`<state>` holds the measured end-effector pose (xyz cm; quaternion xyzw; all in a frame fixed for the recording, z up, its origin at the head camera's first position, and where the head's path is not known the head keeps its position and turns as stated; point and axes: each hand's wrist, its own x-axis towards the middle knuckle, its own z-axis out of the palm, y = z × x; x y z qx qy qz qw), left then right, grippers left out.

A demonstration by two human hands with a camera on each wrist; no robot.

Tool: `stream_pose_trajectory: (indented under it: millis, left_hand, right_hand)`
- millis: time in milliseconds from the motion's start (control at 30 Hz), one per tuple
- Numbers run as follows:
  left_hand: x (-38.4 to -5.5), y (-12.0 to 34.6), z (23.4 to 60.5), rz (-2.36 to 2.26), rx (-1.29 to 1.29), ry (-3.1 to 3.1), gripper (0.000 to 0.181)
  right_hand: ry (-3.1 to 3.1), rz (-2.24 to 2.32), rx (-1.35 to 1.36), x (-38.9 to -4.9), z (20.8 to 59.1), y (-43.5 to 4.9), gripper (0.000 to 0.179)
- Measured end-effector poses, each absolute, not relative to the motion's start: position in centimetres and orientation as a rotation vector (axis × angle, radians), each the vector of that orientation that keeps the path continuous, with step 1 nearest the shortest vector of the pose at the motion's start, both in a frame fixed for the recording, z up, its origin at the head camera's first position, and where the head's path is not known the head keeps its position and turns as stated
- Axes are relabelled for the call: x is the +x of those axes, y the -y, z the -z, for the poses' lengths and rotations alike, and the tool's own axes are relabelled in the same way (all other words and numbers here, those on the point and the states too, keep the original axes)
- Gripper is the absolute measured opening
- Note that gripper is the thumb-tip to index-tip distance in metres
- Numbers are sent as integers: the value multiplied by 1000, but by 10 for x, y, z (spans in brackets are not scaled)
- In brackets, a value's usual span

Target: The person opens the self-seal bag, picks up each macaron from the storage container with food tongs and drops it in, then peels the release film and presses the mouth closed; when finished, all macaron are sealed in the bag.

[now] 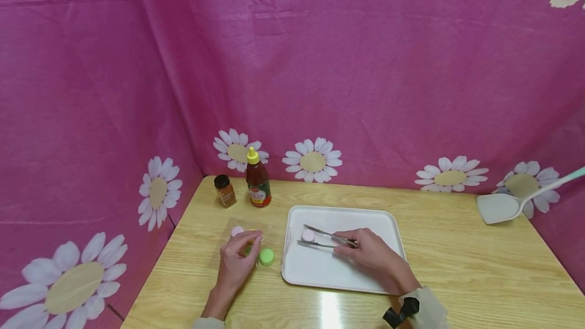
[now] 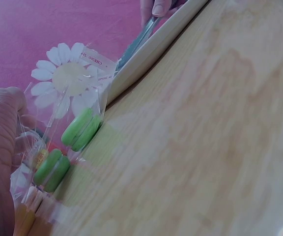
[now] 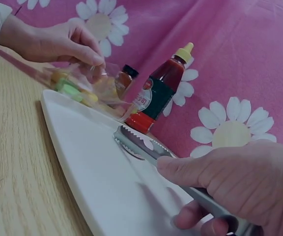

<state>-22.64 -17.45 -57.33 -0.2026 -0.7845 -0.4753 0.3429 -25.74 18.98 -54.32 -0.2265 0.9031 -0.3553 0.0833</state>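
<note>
My left hand pinches the clear plastic bag by its upper film, left of the white tray. Inside the bag are several macarons, among them a green macaron and a pale pink macaron; my fingers hide part of the others. Over the tray, my right hand holds metal tongs with serrated tips. The tong arms stand apart, one on each side of a lilac macaron on the tray's left part.
Behind the bag stand a sauce bottle with a yellow cap and a small spice jar with a black lid. A white spatula leans at the far right. Pink flowered cloth hangs behind and left of the wooden table.
</note>
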Motion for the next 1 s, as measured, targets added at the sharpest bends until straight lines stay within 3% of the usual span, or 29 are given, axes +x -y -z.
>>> stream_pose_trajectory:
  millis: [1000]
  left_hand:
    - [-225,174,573,1236,-524,2056,14]
  right_hand:
    - [-2866,969,-758,-256,548,-189,40]
